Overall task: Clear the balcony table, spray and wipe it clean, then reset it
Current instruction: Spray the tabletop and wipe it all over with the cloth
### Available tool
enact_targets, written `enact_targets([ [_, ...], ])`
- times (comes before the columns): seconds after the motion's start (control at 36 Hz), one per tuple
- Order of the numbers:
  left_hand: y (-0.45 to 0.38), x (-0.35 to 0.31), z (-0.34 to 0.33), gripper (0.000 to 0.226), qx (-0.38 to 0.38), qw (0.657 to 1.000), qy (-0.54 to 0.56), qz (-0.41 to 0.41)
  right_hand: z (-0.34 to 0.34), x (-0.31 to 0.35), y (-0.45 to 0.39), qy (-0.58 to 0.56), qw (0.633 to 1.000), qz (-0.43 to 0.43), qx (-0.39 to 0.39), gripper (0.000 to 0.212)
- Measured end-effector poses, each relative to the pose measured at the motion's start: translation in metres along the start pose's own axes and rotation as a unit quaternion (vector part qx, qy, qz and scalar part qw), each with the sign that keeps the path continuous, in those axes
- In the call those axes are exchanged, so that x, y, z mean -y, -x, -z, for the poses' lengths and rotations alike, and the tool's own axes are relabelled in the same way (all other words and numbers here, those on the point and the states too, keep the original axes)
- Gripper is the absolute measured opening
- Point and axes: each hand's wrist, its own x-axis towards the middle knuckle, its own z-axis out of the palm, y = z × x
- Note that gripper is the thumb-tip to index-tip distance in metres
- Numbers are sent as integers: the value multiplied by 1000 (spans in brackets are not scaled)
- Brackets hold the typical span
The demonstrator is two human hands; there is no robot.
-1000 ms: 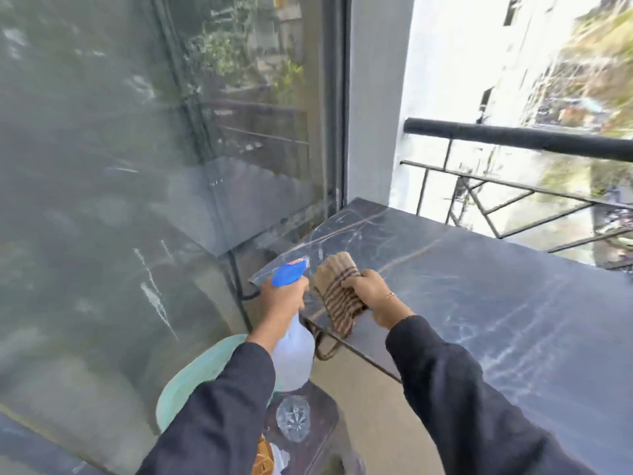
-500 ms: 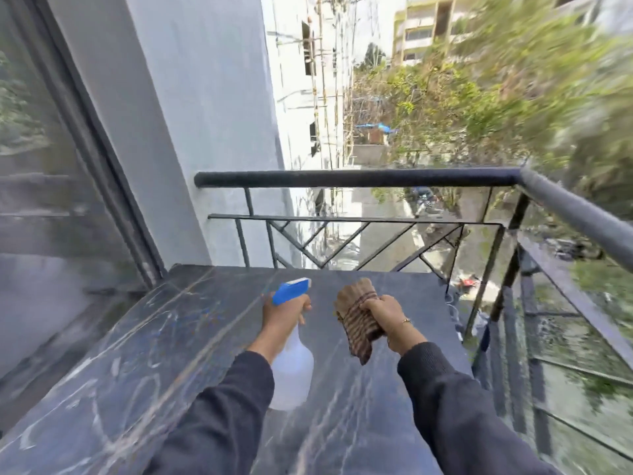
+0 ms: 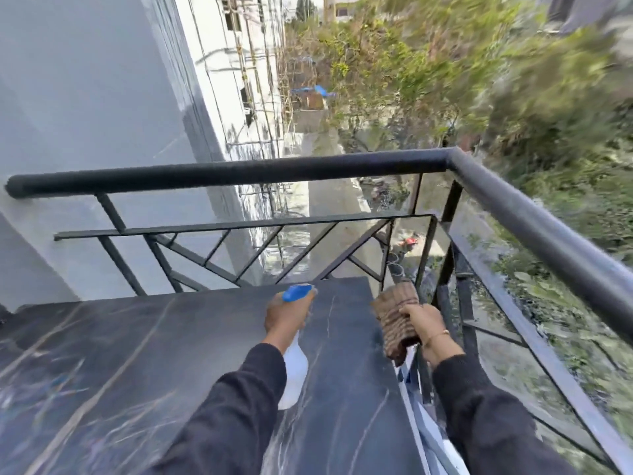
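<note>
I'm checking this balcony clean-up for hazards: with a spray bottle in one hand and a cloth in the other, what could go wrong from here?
1. The right hand holds the striped cloth at the table's right edge, beside the open railing. If that grip slips, the cloth could drop past the bars to the ground below.
2. The left hand holds the spray bottle pointing toward the railing, so mist may drift outside rather than land on the dark top.

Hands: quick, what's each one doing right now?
Left hand: grips the spray bottle.
Right hand: grips the folded brown cloth.
</note>
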Motion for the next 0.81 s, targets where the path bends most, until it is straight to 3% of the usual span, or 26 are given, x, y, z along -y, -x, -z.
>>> enact_targets([
  [0.08,-9,-1,-10,30,-8,999,-42,-5,2,-3,-13,9,1000,-6,-10,8],
  [0.33,-27,2,-21,53,-57,989,-135,8,3,-5,-40,30,999,-8,-9,21],
  [0.47,-33,2,-14,42,-65,985,-159,10,0,-8,-47,27,1000,-6,-7,18],
  [0.67,-44,11,13,46,-77,985,-155,15,-13,-8,-44,-14,1000,-10,10,24],
  [0.81,-40,13,34,49,-105,977,-186,15,-29,-12,-37,3,1000,-1,27,16],
])
